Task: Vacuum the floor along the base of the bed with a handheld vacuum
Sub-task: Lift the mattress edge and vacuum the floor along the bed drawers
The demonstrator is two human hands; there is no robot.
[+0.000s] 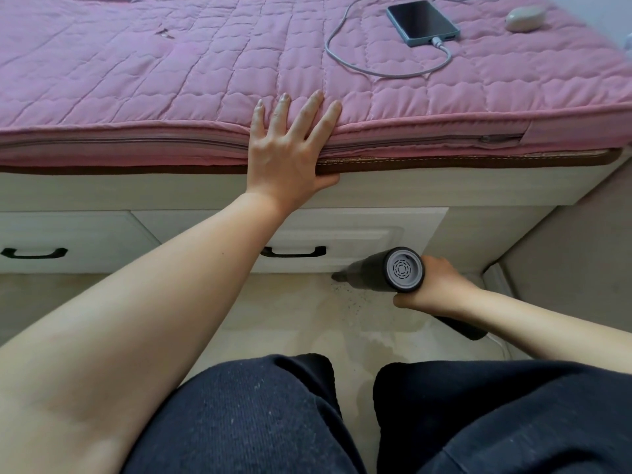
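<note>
A dark handheld vacuum [386,270] with a grey round rear cap points left and down, its nozzle tip on the pale floor [290,313] right at the foot of the white bed base [376,189]. My right hand [436,285] grips its handle from the right. Dark specks of dirt [349,295] lie on the floor just under the nozzle. My left hand [290,145] rests on the edge of the pink quilted mattress [136,80], fingers straight and spread on top, thumb under the edge.
Two white drawers with black handles [34,253] [294,251] front the bed base. A phone [422,22] on a grey cable [342,59] and a pale oval object [525,17] lie on the bed. My knees in dark trousers [256,415] fill the foreground. A wall corner [547,268] stands at right.
</note>
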